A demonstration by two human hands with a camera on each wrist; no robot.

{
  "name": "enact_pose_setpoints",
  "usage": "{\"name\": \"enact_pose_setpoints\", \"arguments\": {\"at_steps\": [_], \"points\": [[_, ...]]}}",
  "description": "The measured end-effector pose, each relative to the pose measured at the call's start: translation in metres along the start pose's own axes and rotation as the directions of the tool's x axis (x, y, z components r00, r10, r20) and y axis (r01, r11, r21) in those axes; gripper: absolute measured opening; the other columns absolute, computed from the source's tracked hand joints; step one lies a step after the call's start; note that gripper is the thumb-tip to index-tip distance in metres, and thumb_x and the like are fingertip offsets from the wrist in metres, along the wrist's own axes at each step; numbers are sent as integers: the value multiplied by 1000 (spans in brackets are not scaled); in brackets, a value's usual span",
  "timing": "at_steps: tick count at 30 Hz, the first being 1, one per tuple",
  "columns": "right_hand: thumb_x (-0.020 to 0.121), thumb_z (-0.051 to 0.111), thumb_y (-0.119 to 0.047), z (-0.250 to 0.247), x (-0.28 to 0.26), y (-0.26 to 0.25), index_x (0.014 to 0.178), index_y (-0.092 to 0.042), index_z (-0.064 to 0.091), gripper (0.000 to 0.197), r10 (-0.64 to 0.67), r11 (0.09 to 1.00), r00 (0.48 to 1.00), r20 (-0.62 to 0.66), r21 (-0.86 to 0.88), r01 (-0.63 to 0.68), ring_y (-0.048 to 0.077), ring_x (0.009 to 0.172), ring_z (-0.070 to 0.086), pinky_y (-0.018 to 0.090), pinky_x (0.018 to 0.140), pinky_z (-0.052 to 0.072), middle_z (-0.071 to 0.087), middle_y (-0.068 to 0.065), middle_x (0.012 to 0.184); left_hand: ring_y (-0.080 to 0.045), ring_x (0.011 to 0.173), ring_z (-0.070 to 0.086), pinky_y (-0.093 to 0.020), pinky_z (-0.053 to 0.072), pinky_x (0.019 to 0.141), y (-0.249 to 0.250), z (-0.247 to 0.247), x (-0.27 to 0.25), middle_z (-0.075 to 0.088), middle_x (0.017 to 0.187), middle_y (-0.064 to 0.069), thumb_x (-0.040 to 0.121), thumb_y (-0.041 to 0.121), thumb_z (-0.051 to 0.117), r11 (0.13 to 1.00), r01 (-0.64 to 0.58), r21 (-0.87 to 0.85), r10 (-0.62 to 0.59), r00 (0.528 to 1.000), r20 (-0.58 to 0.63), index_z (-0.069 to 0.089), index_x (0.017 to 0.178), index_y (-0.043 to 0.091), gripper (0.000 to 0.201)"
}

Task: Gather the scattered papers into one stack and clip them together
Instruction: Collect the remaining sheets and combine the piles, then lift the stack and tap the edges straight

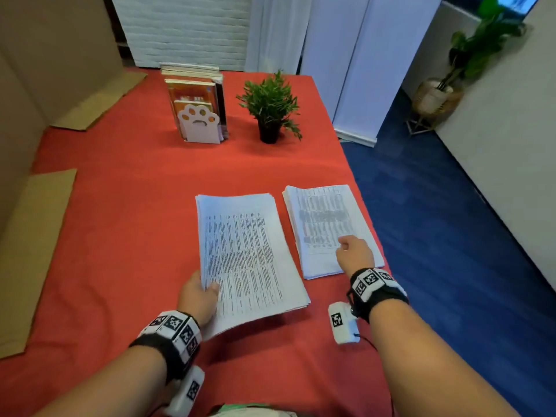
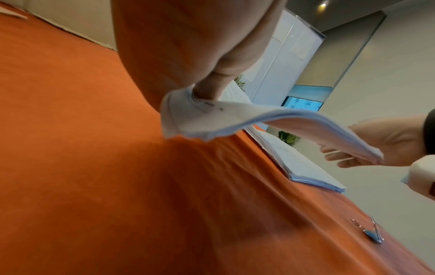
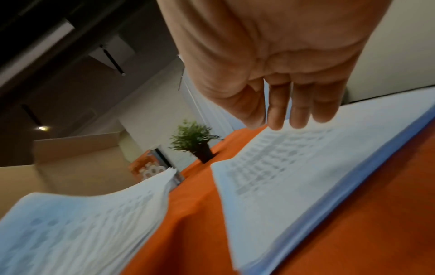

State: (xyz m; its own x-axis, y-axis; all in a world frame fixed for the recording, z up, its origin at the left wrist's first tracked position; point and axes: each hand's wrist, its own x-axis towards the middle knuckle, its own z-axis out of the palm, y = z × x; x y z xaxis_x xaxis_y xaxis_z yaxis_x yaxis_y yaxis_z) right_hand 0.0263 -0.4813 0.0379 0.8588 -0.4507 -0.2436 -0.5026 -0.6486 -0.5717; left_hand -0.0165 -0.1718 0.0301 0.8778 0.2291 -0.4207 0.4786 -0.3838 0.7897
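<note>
Two piles of printed papers lie on the red tablecloth (image 1: pixel 129 212). My left hand (image 1: pixel 201 294) grips the left pile (image 1: pixel 249 251) at its near-left corner, thumb on top, and holds that end sagging above the cloth (image 2: pixel 235 119). The right pile (image 1: pixel 325 224) lies flat near the table's right edge. My right hand (image 1: pixel 355 254) is over the right pile's near end, fingers nearly straight, tips at the top sheet (image 3: pixel 289 115). A blue binder clip (image 2: pixel 371 233) lies on the cloth nearer to me; the head view does not show it.
A small potted plant (image 1: pixel 272 106) and a paw-shaped bookend with books (image 1: pixel 198 109) stand at the back of the table. Cardboard sheets (image 1: pixel 33 251) lie along the left side. The table's right edge (image 1: pixel 365 194) drops to a blue floor.
</note>
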Motion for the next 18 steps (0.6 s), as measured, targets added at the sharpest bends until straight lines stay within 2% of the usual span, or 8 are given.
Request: {"name": "enact_pose_setpoints", "arguments": {"at_steps": [4,7,11,18], "points": [[85,50,-7,-29,38,39,129,-7,52,44,124,980,992,2,-158,-122,40,118,50,36,95,42,45,23,133,-28,102,59,-39,46,93,-7,26,3,64,119,-10,91,9,53,996,89,-7,-89,996,-4,52,123,10,32],[85,47,-6,-36,61,55,123,1,51,39,193,957,980,48,-231,-177,41,114,52,39,93,44,49,25,129,-31,104,60,-40,47,93,-15,35,2,63,116,-7,91,9,54,986,168,4,-168,986,0,52,125,8,34],[86,49,-10,-33,79,63,126,1,48,41,270,934,954,133,-276,-226,39,115,54,38,93,45,50,24,132,-36,112,59,-47,46,98,-26,34,3,62,124,-17,90,11,57,962,273,11,-273,962,-21,53,126,4,37],[86,54,-24,-22,87,63,135,-4,39,56,405,891,897,177,-296,-344,35,123,46,35,101,37,38,20,141,-37,117,56,-48,44,100,-35,22,4,58,130,-17,89,11,59,952,307,-10,-307,950,-63,50,129,3,42]]}}
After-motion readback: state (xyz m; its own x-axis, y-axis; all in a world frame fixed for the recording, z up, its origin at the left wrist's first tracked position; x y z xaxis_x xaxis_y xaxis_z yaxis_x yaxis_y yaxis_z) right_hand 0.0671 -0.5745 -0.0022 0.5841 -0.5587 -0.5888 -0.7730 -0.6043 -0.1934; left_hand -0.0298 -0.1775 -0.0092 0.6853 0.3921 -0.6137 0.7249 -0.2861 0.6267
